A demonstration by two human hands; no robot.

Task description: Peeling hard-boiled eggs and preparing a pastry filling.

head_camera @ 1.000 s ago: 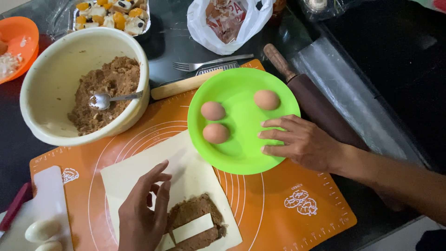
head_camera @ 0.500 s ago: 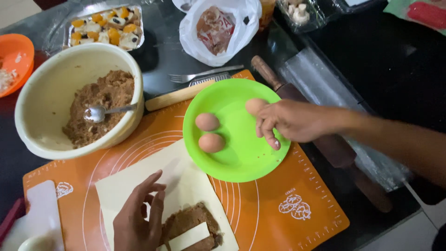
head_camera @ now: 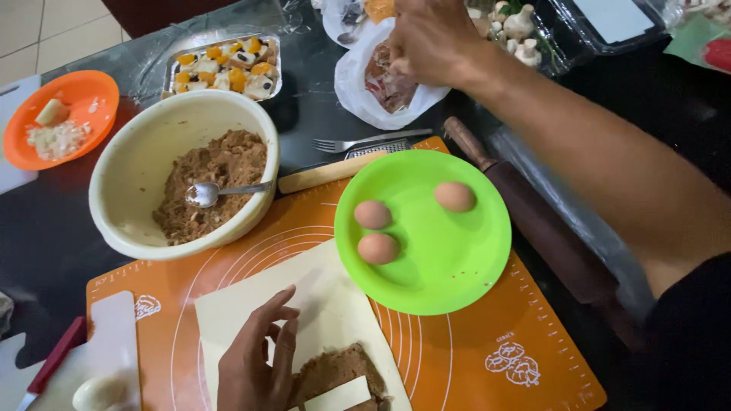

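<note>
My left hand [head_camera: 255, 361] lies flat on a pale pastry sheet [head_camera: 327, 301] at the bottom, fingers apart, beside a mound of brown mince filling [head_camera: 335, 369]. The sheet rests on an orange baking mat [head_camera: 487, 358]. My right hand [head_camera: 430, 38] is stretched to the far side, its fingers curled at the mouth of a white plastic bag [head_camera: 358, 87] of sliced meat. What the fingers grip is hidden. A green plate [head_camera: 472, 281] between the hands carries three brown eggs [head_camera: 378, 248].
A cream bowl [head_camera: 137, 160] of brown mince with a spoon [head_camera: 209, 193] stands left of the plate. A dark rolling pin [head_camera: 548, 236] lies under my right arm. A fork [head_camera: 365, 141], a foil tray [head_camera: 221, 65] and an orange bowl [head_camera: 84, 91] are farther back.
My right hand left the green plate and reached up to the plastic bag. The third egg is uncovered again. My left hand stayed on the pastry.
</note>
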